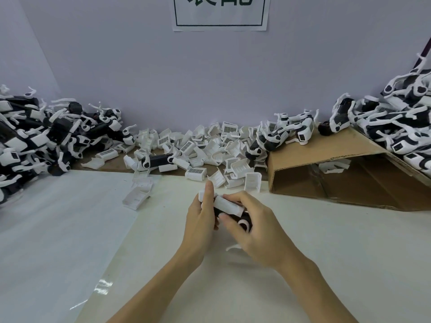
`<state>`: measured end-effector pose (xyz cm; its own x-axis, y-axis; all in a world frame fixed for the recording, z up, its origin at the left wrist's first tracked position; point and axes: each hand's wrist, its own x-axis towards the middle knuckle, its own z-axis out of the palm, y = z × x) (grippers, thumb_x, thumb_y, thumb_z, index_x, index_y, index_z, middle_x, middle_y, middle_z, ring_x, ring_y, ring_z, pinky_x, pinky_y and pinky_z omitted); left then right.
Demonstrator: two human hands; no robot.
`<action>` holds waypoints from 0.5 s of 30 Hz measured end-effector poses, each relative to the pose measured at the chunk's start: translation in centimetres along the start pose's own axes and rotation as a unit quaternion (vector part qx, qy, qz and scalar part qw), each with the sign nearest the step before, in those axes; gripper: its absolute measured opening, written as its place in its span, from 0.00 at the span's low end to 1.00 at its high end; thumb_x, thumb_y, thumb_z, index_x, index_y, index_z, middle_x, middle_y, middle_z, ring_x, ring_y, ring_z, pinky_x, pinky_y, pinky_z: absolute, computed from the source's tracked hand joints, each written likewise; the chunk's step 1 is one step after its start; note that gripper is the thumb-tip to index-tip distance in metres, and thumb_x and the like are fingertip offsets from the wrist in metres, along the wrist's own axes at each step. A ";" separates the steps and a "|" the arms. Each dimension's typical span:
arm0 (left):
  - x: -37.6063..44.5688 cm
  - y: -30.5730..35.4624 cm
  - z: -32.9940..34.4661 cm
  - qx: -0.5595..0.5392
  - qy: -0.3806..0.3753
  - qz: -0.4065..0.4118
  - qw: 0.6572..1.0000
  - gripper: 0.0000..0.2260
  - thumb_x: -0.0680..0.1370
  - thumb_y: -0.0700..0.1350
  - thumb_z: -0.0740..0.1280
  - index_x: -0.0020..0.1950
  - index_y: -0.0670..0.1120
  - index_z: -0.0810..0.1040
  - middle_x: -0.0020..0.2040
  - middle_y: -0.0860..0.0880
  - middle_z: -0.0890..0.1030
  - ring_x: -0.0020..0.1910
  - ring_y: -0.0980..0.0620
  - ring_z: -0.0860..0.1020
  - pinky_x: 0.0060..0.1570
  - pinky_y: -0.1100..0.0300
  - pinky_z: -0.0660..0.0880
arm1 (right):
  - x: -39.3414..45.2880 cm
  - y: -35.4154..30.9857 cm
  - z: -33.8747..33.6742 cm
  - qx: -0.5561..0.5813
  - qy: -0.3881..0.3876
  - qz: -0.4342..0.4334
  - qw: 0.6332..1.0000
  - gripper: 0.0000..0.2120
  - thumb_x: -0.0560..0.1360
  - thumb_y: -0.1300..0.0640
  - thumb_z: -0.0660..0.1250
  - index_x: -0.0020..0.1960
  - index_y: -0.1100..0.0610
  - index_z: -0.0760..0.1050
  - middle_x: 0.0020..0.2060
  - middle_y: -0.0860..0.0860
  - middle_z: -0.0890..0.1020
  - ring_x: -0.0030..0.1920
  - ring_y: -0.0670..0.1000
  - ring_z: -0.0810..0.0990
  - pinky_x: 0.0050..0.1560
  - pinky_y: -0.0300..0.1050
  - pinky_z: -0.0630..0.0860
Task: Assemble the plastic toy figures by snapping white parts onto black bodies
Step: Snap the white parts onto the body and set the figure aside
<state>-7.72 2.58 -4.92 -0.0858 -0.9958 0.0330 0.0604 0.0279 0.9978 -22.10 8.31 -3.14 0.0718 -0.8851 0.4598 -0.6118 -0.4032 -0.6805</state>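
Both hands meet above the middle of the bench point(326, 241), holding one toy figure point(243, 221) between them, clear of the surface.

Left hand point(201, 217): its grip is closed on the left end of the figure. The thumb lies straight up along that end; the other fingers wrap behind and cannot be seen.

Right hand point(254, 226): its grip is closed on the figure from the right. The curled fingers point(229, 197) press on a white part point(227, 204) seated along the top of the black body, and the thumb bears on the near side. A white ring on the body shows just below the thumb.

Beyond the grip, along the wall, lies a loose heap of white parts point(200, 145), some bearing barcode labels. One single white part point(137, 197) lies on the bench to the left of the grip, nearer than the heap.

Far left of the grip is a pile of black-and-white figures point(35, 138). Far right of the grip, a second pile of figures point(401, 120) rests on a sheet of folded cardboard point(338, 150).

A clear plastic sheet point(58, 224) covers the bench to the left of the grip. On the wall above is a paper sign point(220, 14) with a dark frame.
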 end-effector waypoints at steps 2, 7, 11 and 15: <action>0.0 0.1 -0.1 -0.008 -0.022 0.007 1.000 0.36 0.79 0.74 0.56 0.54 0.41 0.81 0.46 0.41 0.85 0.41 0.53 0.83 0.39 0.64 0.78 | -0.2 -0.4 0.6 -0.076 0.014 -0.013 0.997 0.20 0.77 0.38 0.69 0.65 0.44 0.72 0.57 0.38 0.78 0.57 0.43 0.77 0.56 0.40 0.77; 0.5 0.9 -0.4 0.030 -0.069 -0.035 0.997 0.41 0.79 0.75 0.48 0.62 0.41 0.80 0.53 0.38 0.85 0.46 0.48 0.83 0.45 0.55 0.80 | -0.1 -0.4 0.8 -0.211 0.047 -0.046 0.975 0.28 0.74 0.51 0.78 0.71 0.51 0.74 0.64 0.46 0.79 0.64 0.49 0.76 0.65 0.46 0.75; 0.7 2.2 -1.8 0.007 -0.176 -0.031 0.984 0.35 0.82 0.71 0.61 0.66 0.40 0.78 0.51 0.40 0.82 0.49 0.47 0.82 0.41 0.53 0.80 | -0.1 -0.4 0.7 -0.226 0.095 -0.018 0.969 0.32 0.74 0.61 0.78 0.76 0.55 0.72 0.66 0.52 0.81 0.66 0.54 0.79 0.65 0.52 0.79; 1.2 3.3 -3.8 0.071 -0.250 0.018 0.966 0.20 0.84 0.62 0.67 0.64 0.47 0.81 0.58 0.48 0.85 0.60 0.47 0.83 0.33 0.54 0.77 | 0.2 0.5 -0.9 -0.188 0.091 0.002 0.978 0.30 0.77 0.63 0.75 0.77 0.53 0.71 0.68 0.51 0.80 0.68 0.55 0.77 0.68 0.52 0.76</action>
<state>-3.84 1.16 -1.76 -0.5574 -0.8284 0.0559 -0.0611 0.1081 0.9923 -23.12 8.14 -2.87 -0.0510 -0.8169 0.5746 -0.8611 -0.2555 -0.4397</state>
